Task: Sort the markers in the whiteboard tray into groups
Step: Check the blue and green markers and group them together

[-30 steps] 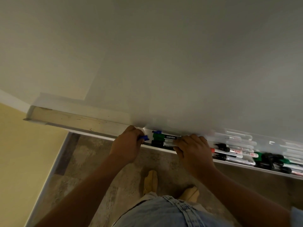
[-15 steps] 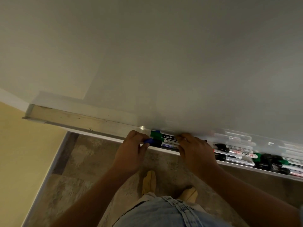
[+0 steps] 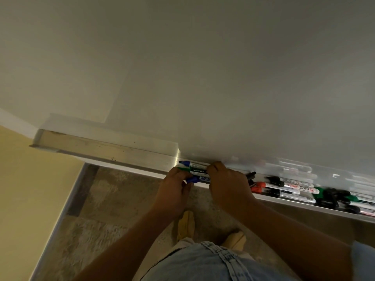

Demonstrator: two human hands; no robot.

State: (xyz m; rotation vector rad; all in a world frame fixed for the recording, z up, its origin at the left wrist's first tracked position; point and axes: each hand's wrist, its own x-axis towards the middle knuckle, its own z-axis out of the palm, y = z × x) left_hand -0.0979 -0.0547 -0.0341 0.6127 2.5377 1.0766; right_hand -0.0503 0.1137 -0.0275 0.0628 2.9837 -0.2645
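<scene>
Held three markers [image 3: 195, 172] in the whiteboard tray [image 3: 121, 153], left hand [image 3: 174, 189] pinching a blue cap [image 3: 191, 180], right hand [image 3: 227, 183] pressing down. Best kept flat, lined up, not mixed with the pile [image 3: 294, 189] beside

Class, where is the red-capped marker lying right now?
In the head view, the red-capped marker lies in the tray, just right of the right hand, among black-capped markers.

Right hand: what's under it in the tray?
The right hand covers the bodies of three markers: blue-capped marker, green-capped marker and blue marker stick out leftward. A black tip shows on its right. Anything else underneath is hidden.
</scene>
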